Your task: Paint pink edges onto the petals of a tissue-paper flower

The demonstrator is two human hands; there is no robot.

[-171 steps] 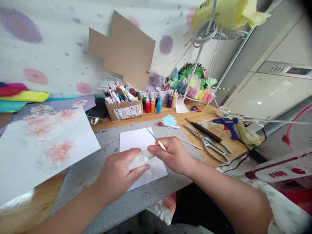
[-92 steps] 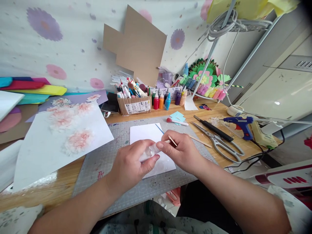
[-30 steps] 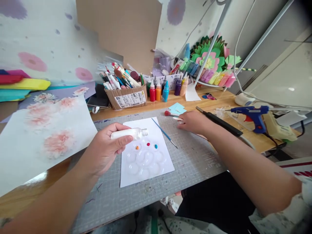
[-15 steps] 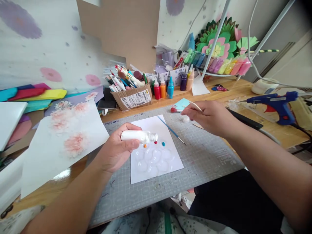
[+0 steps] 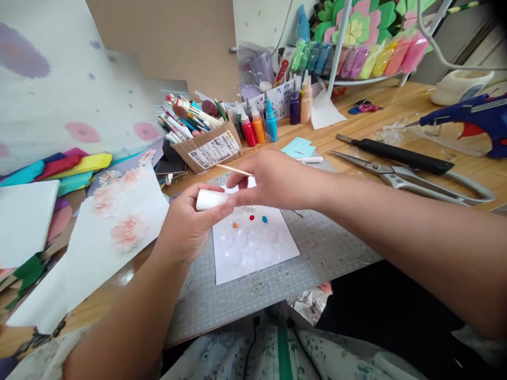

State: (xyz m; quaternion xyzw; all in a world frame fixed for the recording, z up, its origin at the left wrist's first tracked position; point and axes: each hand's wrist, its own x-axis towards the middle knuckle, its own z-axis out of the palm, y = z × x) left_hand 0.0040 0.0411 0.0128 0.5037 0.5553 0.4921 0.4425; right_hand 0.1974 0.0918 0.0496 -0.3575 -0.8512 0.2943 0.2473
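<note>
My left hand (image 5: pixel 184 224) is wrapped round a small white bottle (image 5: pixel 211 200), which lies on its side above the paper with its neck to the right. My right hand (image 5: pixel 273 179) is at the bottle's neck, fingers closed on a thin wooden stick (image 5: pixel 234 169). One end of the stick points left; its other end and the bottle's mouth are hidden by my fingers. Below lies a clear palette (image 5: pixel 253 240) with round wells on a white sheet (image 5: pixel 277 253). It carries an orange drop (image 5: pixel 235 225), a red drop (image 5: pixel 252 217) and a blue drop (image 5: pixel 265 219) of paint.
A grey cutting mat (image 5: pixel 317 253) lies under the sheet. Scissors (image 5: pixel 390 174) and a black-handled tool (image 5: pixel 404 154) lie right, near a blue glue gun (image 5: pixel 471 119). Behind stand a cardboard box (image 5: pixel 216 150) of brushes and paint bottles (image 5: pixel 259 126). Flower-printed paper (image 5: pixel 99 253) lies left.
My right hand has moved left with the stick, from the right side of the mat to the bottle's neck. The bottle stays in my left hand. The view has shifted.
</note>
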